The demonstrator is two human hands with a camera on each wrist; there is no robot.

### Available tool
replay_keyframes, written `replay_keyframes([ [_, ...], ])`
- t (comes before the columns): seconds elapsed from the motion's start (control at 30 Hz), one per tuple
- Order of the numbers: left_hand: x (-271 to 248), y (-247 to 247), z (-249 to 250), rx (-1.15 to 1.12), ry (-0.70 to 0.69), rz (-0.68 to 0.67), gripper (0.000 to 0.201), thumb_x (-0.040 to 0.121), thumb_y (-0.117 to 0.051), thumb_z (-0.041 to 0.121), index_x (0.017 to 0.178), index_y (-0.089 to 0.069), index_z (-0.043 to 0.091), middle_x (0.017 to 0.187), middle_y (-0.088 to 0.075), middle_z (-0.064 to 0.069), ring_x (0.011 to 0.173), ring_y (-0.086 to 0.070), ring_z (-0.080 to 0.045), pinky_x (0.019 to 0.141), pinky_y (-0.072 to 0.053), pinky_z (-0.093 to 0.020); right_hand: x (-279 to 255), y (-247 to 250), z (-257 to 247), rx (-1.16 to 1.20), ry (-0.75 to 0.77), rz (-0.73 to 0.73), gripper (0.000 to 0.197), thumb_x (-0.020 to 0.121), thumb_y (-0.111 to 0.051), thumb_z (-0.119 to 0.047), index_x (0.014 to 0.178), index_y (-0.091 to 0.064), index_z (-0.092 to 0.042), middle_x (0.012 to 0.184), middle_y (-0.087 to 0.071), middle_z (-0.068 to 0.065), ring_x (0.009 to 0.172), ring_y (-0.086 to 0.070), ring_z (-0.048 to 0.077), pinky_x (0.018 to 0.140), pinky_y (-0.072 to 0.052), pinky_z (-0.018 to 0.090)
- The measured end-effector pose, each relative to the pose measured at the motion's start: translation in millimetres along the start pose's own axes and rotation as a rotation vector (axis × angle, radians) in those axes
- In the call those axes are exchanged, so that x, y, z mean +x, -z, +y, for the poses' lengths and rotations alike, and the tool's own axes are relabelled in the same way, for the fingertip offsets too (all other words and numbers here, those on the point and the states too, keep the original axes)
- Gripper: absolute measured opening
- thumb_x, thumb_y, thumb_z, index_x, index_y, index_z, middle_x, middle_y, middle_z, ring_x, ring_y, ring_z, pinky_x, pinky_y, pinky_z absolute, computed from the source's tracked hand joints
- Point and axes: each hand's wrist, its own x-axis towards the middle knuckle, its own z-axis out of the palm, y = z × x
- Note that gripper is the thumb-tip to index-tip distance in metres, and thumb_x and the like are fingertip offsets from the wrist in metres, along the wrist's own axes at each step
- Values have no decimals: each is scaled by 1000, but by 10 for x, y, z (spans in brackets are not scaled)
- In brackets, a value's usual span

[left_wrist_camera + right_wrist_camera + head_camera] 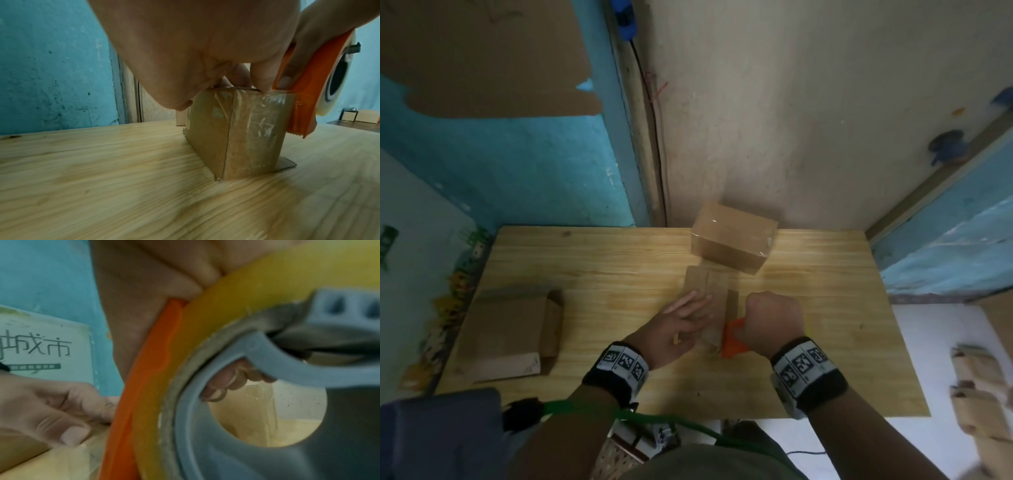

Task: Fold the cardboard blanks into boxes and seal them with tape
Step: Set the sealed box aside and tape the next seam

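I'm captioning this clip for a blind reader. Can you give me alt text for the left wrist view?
A left hand presses down on a small cardboard box standing on a wooden table, clear tape running down the box's near face. Beside it, the right hand holds an orange tape dispenser.

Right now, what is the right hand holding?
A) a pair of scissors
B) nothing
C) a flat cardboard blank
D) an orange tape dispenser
D: the right hand grips the orange tape dispenser beside the box, which the left hand steadies from above.
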Motion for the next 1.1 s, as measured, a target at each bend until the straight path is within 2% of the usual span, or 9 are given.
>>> replay_keyframes([
  [0.13, -8, -36, 42, -21, 7, 21, 51, 100, -65, 18, 148, -53, 28, 169, -16, 17, 158, 3, -7, 128, -11, -35, 69, -68, -91, -91, 19, -30, 27, 82, -69, -51, 74, -64, -25, 71, -65, -8, 67, -66, 16, 66, -54, 28],
  [0.3, -16, -25, 90, -44, 48, 0, 50, 101, -62, 19, 149, -52, 28, 169, -12, 21, 157, 8, -4, 127, -10, -37, -40, -368, -157, -135, 25, -32, 29, 94, -56, -48, 76, -56, -25, 84, -72, -3, 78, -71, 22, 78, -48, 34],
  [0.5, -46, 62, 58, 5, 60, -69, 61, 97, -67, 23, 153, -45, 33, 168, -8, 26, 157, 10, -4, 128, -16, -50, -230, -704, 138, 112, -271, 0, 65, 93, -41, -81, 76, -62, -22, 74, -66, -5, 68, -68, 20, 72, -60, 35],
  [0.6, -24, 96, 31, 12, 45, -75, 63, 96, -68, 27, 153, -43, 36, 168, -8, 27, 157, 10, -5, 127, -17, -55, -253, -818, 371, 90, -381, 143, 61, 98, -38, -75, 87, -65, -22, 76, -69, -4, 68, -69, 18, 71, -60, 34],
  [0.7, -46, 92, 38, -9, 59, -87, 63, 97, -68, 28, 154, -42, 36, 167, -7, 29, 156, 10, -3, 127, -15, -56, -212, -1008, 535, 68, -468, 218, 62, 101, -37, -70, 105, -67, -16, 95, -74, 2, 92, -72, 24, 88, -56, 41],
  [0.83, -52, 91, 65, -35, 57, -65, 63, 97, -68, 25, 154, -42, 35, 168, -9, 26, 156, 9, -3, 128, -16, -53, -174, -1241, 615, 148, -502, 75, 46, 101, -49, -52, 121, -61, -12, 110, -73, 5, 109, -68, 26, 104, -50, 48],
  [0.9, -60, 92, 52, -43, 37, -52, 64, 97, -68, 25, 155, -42, 32, 169, -10, 23, 157, 7, -5, 128, -18, -52, -167, -1297, 610, 219, -510, 43, 44, 99, -51, -49, 120, -63, -13, 105, -73, 4, 102, -70, 25, 99, -55, 47],
  [1.0, -45, 121, 32, -38, 20, -56, 64, 97, -68, 27, 155, -42, 31, 169, -11, 21, 157, 6, -5, 128, -18, -51, -155, -1169, 471, 134, -555, 110, 61, 98, -44, -68, 109, -66, -12, 103, -72, 7, 102, -70, 29, 96, -54, 45],
  [1.1, -12, 162, 26, -24, 26, -74, 64, 97, -68, 29, 155, -41, 32, 169, -10, 23, 157, 7, -3, 128, -16, -48, -134, -856, 306, 75, -467, 176, 47, 100, -44, -59, 104, -61, -16, 100, -69, 6, 99, -68, 30, 93, -52, 46],
])
